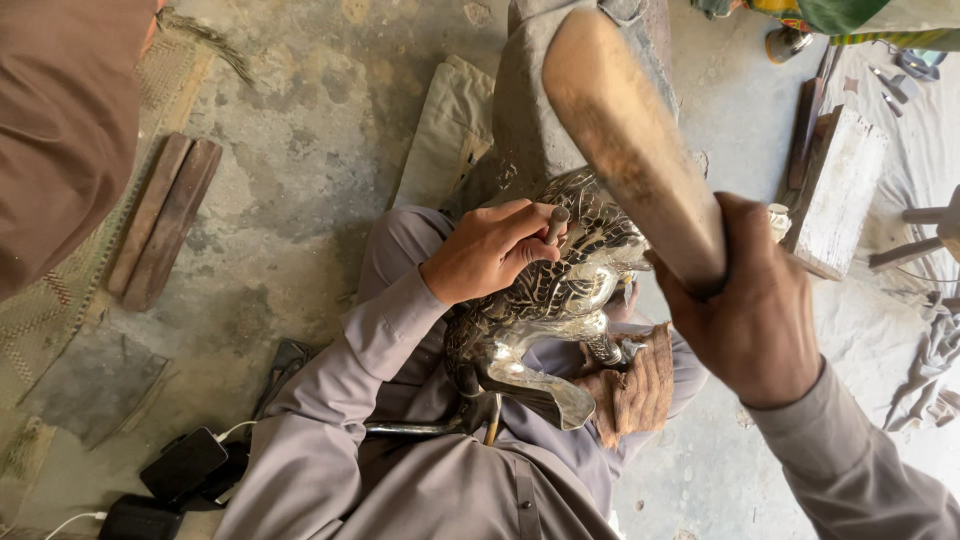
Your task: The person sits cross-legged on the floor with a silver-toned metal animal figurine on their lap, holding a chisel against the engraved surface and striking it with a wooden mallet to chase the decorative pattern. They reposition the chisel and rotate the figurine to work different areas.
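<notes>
Pinching a small metal punch [556, 222] in the closed left hand [487, 250] against the silver bird figure [545, 300], gripping a raised wooden mallet [630, 140] in the clenched right hand [745, 305]; risking a glancing blow onto fingers.

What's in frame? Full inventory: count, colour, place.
metal bird figure: 1, silver with dark engraved pattern, on the lap, centre
punch: 1, grey metal, tip on the figure
wooden mallet: 1, tan, raised at upper centre
wooden block: 1, pale, right
wooden slats: 2, brown, on the floor, left
flat slab: 1, grey, lower left
phones on a cable: about 2, black, bottom left
folded cloth: 1, beige, upper centre
concrete floor: grey
left hand: grips the punch
right hand: grips the mallet
</notes>
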Tool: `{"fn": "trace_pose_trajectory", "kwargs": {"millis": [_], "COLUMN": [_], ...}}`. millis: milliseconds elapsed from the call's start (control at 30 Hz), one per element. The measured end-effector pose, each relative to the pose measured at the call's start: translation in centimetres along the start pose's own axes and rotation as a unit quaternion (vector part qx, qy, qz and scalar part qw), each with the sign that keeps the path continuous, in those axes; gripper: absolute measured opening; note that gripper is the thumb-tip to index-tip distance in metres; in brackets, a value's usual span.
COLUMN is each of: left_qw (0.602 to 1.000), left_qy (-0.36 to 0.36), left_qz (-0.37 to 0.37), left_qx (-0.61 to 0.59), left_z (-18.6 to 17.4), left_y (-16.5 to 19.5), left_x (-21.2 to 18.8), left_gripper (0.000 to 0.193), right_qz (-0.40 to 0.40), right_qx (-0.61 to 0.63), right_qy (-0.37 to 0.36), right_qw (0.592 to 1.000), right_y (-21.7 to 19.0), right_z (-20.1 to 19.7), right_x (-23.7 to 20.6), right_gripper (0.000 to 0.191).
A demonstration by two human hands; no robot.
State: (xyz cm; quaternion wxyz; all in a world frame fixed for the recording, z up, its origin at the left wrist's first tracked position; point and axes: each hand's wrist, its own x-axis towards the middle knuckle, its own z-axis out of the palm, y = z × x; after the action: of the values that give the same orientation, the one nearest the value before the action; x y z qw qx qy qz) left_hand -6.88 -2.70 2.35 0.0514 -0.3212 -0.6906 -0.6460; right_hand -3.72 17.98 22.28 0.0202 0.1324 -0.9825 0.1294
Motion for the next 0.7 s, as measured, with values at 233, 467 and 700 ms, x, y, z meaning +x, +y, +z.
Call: {"fn": "trace_pose_trajectory", "kwargs": {"millis": [233, 467, 700], "left_qw": [1.0, 1.0, 1.0], "left_qy": [0.006, 0.003, 0.005], "left_qz": [0.004, -0.005, -0.005], "left_qx": [0.012, 0.005, 0.016], "left_z": [-0.2, -0.1, 0.1], "left_y": [0.4, -0.1, -0.5], "left_x": [0.1, 0.0, -0.2], "left_gripper": [0.023, 0.022, 0.024], "right_qz": [-0.043, -0.056, -0.033], "right_qx": [-0.084, -0.183, -0.116], "right_qy": [0.002, -0.035, -0.034], "right_qw": [0.995, 0.981, 0.992], "right_y": [-0.3, 0.9, 2.4], "right_z": [0.1, 0.7, 1.1], "right_x": [-0.1, -0.2, -0.4], "right_gripper": [0.039, 0.029, 0.035]}}
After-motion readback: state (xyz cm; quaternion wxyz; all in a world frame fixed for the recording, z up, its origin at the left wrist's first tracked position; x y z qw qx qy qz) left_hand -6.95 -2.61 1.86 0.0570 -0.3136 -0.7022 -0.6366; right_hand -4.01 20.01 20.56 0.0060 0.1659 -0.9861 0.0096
